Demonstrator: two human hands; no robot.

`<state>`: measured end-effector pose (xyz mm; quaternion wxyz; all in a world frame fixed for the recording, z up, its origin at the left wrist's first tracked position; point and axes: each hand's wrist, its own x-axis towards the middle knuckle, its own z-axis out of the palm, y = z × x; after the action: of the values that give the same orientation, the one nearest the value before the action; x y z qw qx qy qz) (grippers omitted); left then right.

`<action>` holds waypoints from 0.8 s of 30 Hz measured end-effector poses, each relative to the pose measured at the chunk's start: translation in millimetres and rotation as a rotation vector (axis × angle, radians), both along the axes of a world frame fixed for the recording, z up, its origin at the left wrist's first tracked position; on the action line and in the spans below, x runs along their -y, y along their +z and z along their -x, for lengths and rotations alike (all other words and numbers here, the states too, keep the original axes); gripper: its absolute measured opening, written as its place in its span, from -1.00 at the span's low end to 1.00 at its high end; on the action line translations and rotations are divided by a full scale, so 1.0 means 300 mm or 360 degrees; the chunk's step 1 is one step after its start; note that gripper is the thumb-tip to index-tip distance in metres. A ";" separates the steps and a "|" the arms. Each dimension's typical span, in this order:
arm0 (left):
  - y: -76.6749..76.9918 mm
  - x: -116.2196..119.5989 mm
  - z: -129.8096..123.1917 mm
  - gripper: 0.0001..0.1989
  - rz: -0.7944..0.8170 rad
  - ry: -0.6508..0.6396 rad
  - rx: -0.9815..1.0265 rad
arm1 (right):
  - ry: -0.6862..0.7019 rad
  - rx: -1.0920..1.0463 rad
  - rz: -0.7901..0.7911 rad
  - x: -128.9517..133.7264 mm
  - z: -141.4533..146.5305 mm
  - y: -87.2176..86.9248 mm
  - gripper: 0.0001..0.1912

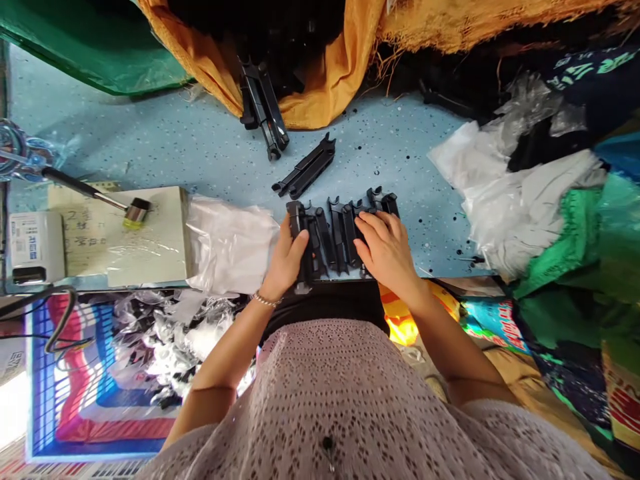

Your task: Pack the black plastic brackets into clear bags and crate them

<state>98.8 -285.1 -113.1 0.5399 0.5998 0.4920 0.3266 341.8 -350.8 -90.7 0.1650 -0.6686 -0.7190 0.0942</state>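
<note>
A row of slim black plastic parts with forked ends [339, 237] lies side by side at the near edge of the blue table. My left hand [286, 261] is closed on the leftmost black plastic part [299, 230], its thumb laid along the top. Over the right end of the row, my right hand [389, 252] curls its fingers round black plastic parts, partly covering them. Farther back, a pair of similar parts [306, 167] lies slanted, apart from both hands.
More black parts [265, 110] spill from an orange sack [325, 110]. On the left are white plastic bags [230, 243], a box [150, 247] with a mallet [135, 212] on it, and a blue basket [37, 387] below. Crumpled bags [525, 207] lie right.
</note>
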 end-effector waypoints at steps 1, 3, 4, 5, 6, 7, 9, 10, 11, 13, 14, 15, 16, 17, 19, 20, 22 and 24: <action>-0.014 0.002 -0.026 -0.40 0.0026 0.0009 0.0016 | 0.0012 -0.0028 -0.0017 -0.003 -0.016 0.002 -0.61; -0.016 0.016 -0.084 -0.34 0.0157 0.0066 0.0131 | -0.0075 -0.0121 -0.0114 -0.004 -0.019 0.026 -0.68; -0.005 0.027 -0.111 -0.33 0.0177 0.0111 0.0195 | -0.0143 -0.0196 -0.0152 0.001 -0.005 0.045 -0.71; 0.012 0.042 -0.134 -0.33 0.0161 0.0177 0.0246 | -0.0190 -0.0307 -0.0153 0.010 0.018 0.065 -0.71; 0.034 0.057 -0.151 -0.34 0.0121 0.0252 0.0278 | -0.0194 -0.0454 -0.0094 0.022 0.047 0.084 -0.65; 0.056 0.072 -0.161 -0.35 0.0064 0.0313 0.0288 | -0.0149 -0.0631 0.0030 0.035 0.080 0.100 -0.55; 0.094 0.094 -0.154 -0.40 -0.0079 0.0294 0.0257 | -0.0010 -0.1021 0.0389 0.060 0.142 0.112 -0.40; 0.106 0.100 -0.136 -0.43 -0.0156 0.0198 0.0218 | 0.0015 -0.1219 0.0550 0.068 0.165 0.109 -0.39; 0.111 0.100 -0.108 -0.45 -0.0240 0.0085 0.0157 | -0.0002 -0.1419 0.0679 0.072 0.180 0.102 -0.43; 0.101 0.087 -0.028 -0.51 -0.0430 -0.0015 -0.0064 | -0.0104 -0.1825 0.0832 0.067 0.188 0.080 -0.55; 0.088 0.075 0.019 -0.55 -0.0518 0.0035 -0.0234 | -0.0155 -0.2010 0.0873 0.058 0.185 0.070 -0.59; 0.072 0.060 0.068 -0.58 -0.0585 0.0125 -0.0431 | -0.0192 -0.2169 0.0909 0.046 0.181 0.062 -0.61; 0.054 0.043 0.116 -0.64 -0.0628 0.0217 -0.0626 | -0.0215 -0.2296 0.0940 0.032 0.178 0.057 -0.63; 0.038 0.026 0.159 -0.72 -0.0638 0.0271 -0.0789 | -0.0230 -0.2387 0.0963 0.015 0.178 0.055 -0.63; 0.015 -0.005 0.228 -0.86 -0.0565 0.0268 -0.0925 | -0.0220 -0.2491 0.1024 -0.021 0.196 0.054 -0.59; 0.010 -0.018 0.252 -0.86 -0.0500 0.0251 -0.0882 | -0.0189 -0.2522 0.1079 -0.041 0.214 0.053 -0.57; 0.010 -0.034 0.282 -0.86 -0.0354 0.0285 -0.0653 | -0.0092 -0.2577 0.1223 -0.079 0.265 0.050 -0.55; 0.018 -0.040 0.293 -0.92 -0.0244 0.0375 -0.0403 | 0.0033 -0.2654 0.1374 -0.115 0.328 0.043 -0.59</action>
<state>10.9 -273.2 -107.6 0.3845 0.6138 0.5964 0.3460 243.4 -316.3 -77.8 0.3639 -0.3822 -0.2774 0.8029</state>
